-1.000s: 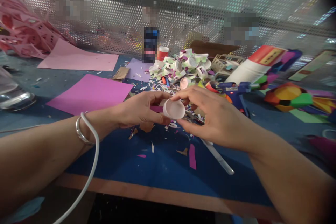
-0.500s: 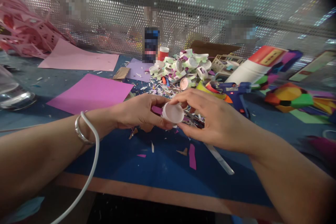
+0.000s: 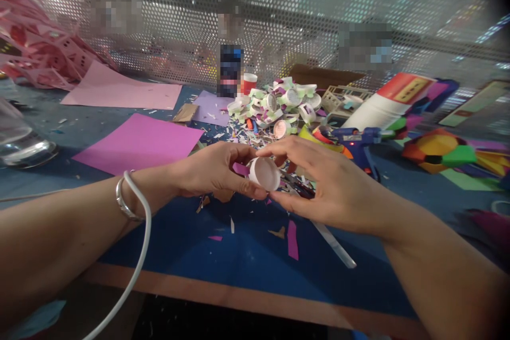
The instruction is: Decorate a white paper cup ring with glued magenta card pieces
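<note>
Between my two hands is a small round white paper cup piece [image 3: 266,174], tilted so its hollow side faces me. My left hand [image 3: 213,171] pinches its left edge between thumb and fingers. A magenta paper tab [image 3: 240,169] sticks out from that side. The fingertips of my right hand [image 3: 324,186] hold the upper and lower right rim. Partly hidden behind the right fingers lie dark-handled scissors [image 3: 298,186] among paper scraps. Beyond my hands is a heap of similar white round pieces [image 3: 292,96] with green and purple tabs.
A blue glue gun [image 3: 355,141] with a lit red light lies right of the heap. Magenta paper [image 3: 139,143] and pink paper [image 3: 123,90] lie left. A glass [image 3: 24,141] stands far left. A clear glue stick [image 3: 334,244] lies near the table's front edge [image 3: 223,289].
The cup piece has turned slightly, showing more of its outer wall on the left. Both hands keep hold of it and have hardly moved.
</note>
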A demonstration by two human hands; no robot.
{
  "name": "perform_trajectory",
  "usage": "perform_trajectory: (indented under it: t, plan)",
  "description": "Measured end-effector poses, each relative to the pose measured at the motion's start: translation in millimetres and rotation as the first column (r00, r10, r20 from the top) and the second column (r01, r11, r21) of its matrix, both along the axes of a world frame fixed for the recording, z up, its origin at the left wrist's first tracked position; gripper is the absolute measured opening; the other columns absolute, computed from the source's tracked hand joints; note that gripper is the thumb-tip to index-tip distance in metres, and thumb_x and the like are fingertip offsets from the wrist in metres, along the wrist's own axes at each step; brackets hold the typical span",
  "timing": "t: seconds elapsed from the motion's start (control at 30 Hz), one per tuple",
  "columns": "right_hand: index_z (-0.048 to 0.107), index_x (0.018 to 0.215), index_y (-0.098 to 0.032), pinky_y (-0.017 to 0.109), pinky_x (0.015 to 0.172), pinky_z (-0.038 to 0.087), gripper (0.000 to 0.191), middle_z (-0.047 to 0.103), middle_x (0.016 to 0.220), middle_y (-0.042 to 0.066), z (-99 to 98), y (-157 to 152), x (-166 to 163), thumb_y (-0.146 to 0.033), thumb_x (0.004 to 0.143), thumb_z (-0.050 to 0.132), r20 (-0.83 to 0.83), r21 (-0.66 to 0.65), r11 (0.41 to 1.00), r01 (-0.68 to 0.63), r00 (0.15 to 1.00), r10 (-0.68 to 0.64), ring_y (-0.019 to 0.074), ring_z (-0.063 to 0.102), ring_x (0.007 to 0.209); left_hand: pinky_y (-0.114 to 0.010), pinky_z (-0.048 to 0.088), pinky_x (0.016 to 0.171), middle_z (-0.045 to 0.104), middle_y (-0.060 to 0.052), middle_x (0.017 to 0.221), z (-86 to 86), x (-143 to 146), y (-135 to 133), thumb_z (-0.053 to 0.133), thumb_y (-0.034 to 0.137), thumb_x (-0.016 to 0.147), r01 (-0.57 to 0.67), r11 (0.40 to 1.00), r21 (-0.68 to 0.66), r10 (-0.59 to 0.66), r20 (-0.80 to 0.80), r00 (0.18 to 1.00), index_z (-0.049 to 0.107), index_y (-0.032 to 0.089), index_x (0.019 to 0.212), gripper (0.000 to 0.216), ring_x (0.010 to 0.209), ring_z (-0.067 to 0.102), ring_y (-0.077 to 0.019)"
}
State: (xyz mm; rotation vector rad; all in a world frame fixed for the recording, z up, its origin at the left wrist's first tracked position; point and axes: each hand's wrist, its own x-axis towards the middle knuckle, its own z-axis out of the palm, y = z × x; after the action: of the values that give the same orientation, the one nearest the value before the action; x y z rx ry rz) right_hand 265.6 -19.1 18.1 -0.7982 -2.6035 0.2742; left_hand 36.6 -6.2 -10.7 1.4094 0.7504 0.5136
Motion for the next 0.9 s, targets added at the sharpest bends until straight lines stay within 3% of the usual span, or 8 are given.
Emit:
perform_trajectory:
  t: [0.13, 0.33, 0.9]
  plan:
    - [0.056, 0.132, -0.025, 0.047, 0.108, 0.046, 0.048, 0.063, 0.13, 0.007, 0.5, -1.0, -0.3, -0.024, 0.085, 0.067, 0.003, -0.007, 1.0, -0.018, 1.0, 0.018, 0.0284, 0.057, 0.124, -0.018, 0.034, 0.049, 0.062, 0.002, 0.08, -2.0, -1.2, 0.7, 0.086, 0.023, 0.07, 0.002, 0.997, 0.071, -0.003, 0.009, 1.0, 0.066, 0.016, 0.101, 0.037, 0.058, 0.05, -0.0054]
    - [0.057, 0.127, -0.024, 0.047, 0.108, 0.045, 0.043, 0.064, 0.126, 0.008, 1.2, -0.6, -1.0, -0.024, 0.085, 0.067, 0.029, -0.015, 1.0, -0.02, 0.999, 0.02, 0.0286, 0.058, 0.121, -0.019, 0.026, 0.042, 0.053, 0.006, 0.069, -3.9, -2.0, 0.0, 0.089, 0.033, 0.068, 0.007, 0.999, 0.049, -0.004, -0.053, 0.999, 0.064, 0.018, 0.097, 0.041, 0.048, 0.038, -0.0041]
    - [0.057, 0.12, -0.022, 0.038, 0.092, 0.05, 0.041, 0.064, 0.117, 0.008, -2.1, 1.1, -2.1, -0.021, 0.081, 0.068, 0.037, -0.048, 0.998, -0.044, 0.998, 0.046, 0.0247, 0.06, 0.109, -0.019, 0.032, 0.041, 0.052, 0.006, 0.068, -3.3, 0.3, -3.0, 0.089, 0.039, 0.067, -0.002, 0.991, 0.137, 0.025, -0.165, 0.986, 0.063, 0.02, 0.095, 0.043, 0.049, 0.043, -0.006]
